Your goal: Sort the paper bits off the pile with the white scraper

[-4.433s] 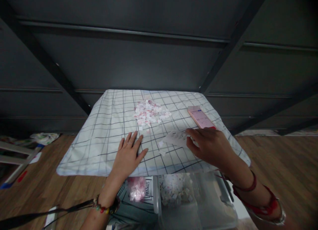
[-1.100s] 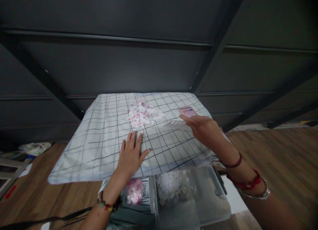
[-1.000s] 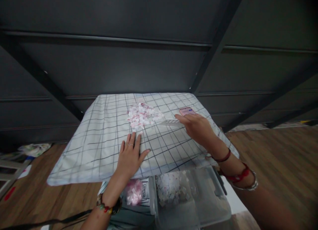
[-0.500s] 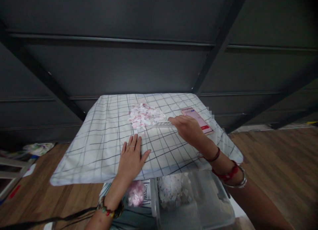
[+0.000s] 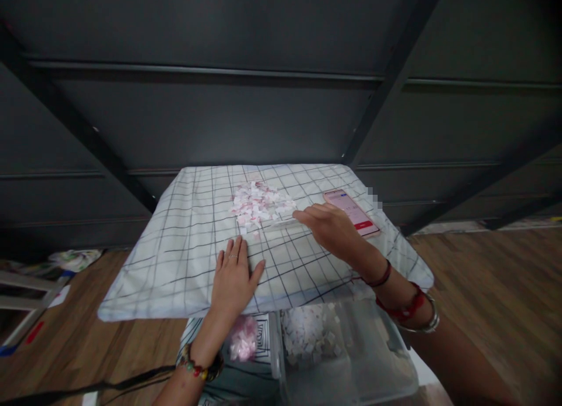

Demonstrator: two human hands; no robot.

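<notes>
My left hand (image 5: 232,280) lies flat on the checked cloth, fingers stretched out, just in front of a heap of small white and pink paper scraps (image 5: 259,204). Closed around one end of a thin pale ruler (image 5: 283,222) is my right hand (image 5: 327,227). The ruler is seen nearly edge-on and reaches left to the near right side of the heap; its far end is hard to make out. Beyond my right hand, and partly covered by it, lies a phone (image 5: 366,223) with a lit screen.
A clear plastic box (image 5: 373,359) with paper scraps (image 5: 307,333) in its left part stands below the table's near edge. Beside it is a bundle of pink pieces (image 5: 243,339). The cloth-covered table (image 5: 175,265) backs onto a dark panelled wall (image 5: 246,119).
The ruler has turned from showing its flat face to nearly edge-on, and my right hand has shifted slightly left. My left hand stays flat on the cloth. The view has moved slightly.
</notes>
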